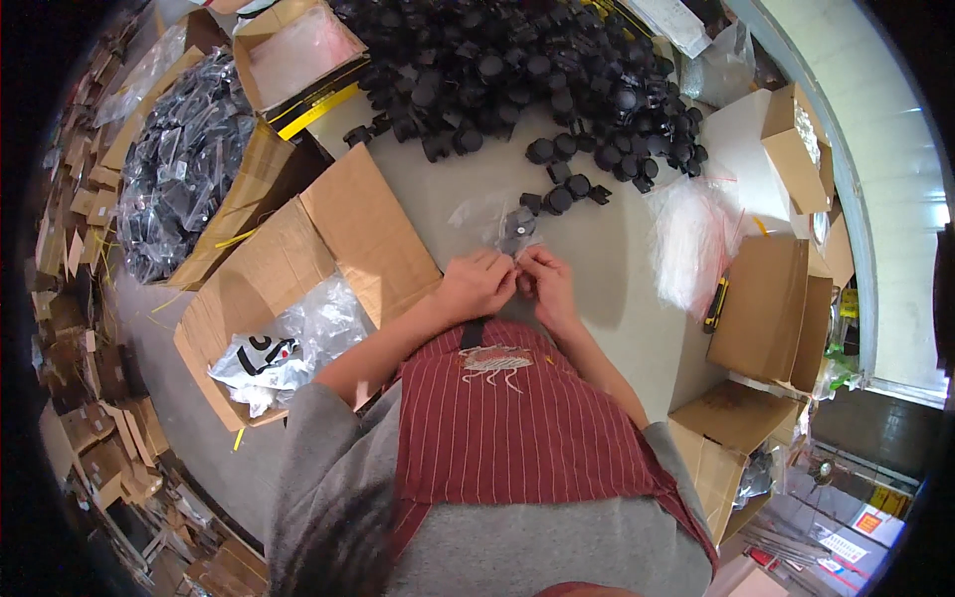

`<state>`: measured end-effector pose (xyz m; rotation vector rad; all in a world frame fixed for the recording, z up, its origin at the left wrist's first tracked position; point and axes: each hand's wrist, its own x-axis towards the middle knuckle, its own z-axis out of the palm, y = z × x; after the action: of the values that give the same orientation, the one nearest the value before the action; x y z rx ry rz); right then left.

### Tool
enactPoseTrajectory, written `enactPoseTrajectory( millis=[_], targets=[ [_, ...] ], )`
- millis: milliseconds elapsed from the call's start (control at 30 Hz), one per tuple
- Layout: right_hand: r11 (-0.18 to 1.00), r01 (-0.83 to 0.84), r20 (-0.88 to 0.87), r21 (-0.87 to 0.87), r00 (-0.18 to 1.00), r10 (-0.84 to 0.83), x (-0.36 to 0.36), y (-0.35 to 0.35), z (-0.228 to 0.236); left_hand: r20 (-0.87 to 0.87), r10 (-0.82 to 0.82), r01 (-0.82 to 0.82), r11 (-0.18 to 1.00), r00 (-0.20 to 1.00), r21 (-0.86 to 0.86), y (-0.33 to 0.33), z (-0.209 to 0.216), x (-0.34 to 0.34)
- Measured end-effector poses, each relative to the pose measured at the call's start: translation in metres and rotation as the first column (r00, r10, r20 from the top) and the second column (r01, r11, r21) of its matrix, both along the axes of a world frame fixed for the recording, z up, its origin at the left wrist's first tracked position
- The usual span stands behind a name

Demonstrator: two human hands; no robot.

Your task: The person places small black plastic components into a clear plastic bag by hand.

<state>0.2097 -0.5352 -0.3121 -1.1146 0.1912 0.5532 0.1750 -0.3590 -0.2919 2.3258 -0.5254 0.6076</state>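
Both hands meet in front of me at the near edge of the grey table (607,269). Between them is a small clear plastic bag (516,231) with a round black plastic part inside it. My left hand (476,286) is closed, its fingertips pinching the bag's near edge. The fingers of my right hand (547,285) pinch the same edge close beside the left. A few loose black parts (568,192) lie just beyond the bag. Behind them a large heap of similar black parts (487,90) covers the far side of the table.
A stack of clear bags with red edges (691,249) lies to the right, near a yellow-and-black cutter (715,304). Open cardboard boxes (761,308) stand at the right. On the left are a box with plastic wrapping (254,264) and a carton full of bagged black parts (189,164).
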Motion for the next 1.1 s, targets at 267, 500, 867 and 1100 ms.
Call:
enactPoseTrajectory(
  millis=[267, 500, 867, 1100],
  targets=[
    [0.507, 0.319, 0.596, -0.801, 0.34, 0.728, 0.002, -0.001, 0.016, -0.124, 0.195, -0.209, 0.971, 0.973, -0.119, 0.018, 0.0, -0.001],
    [0.477, 0.262, 0.518, -0.839, 0.116, 0.847, 0.009, 0.0, -0.007, -0.071, 0.172, -0.173, 0.985, 0.983, -0.015, 0.02, 0.008, 0.001],
    [0.381, 0.275, 0.417, -0.883, 0.085, 0.905, 0.015, 0.019, 0.008, 0.01, 0.083, -0.084, 0.991, 0.996, 0.103, 0.025, 0.016, 0.009],
    [0.473, 0.293, 0.517, -0.831, 0.091, 0.851, 0.018, 0.024, 0.023, -0.027, 0.216, -0.212, 0.971, 0.976, 0.107, 0.028, 0.011, 0.003]
  ],
)
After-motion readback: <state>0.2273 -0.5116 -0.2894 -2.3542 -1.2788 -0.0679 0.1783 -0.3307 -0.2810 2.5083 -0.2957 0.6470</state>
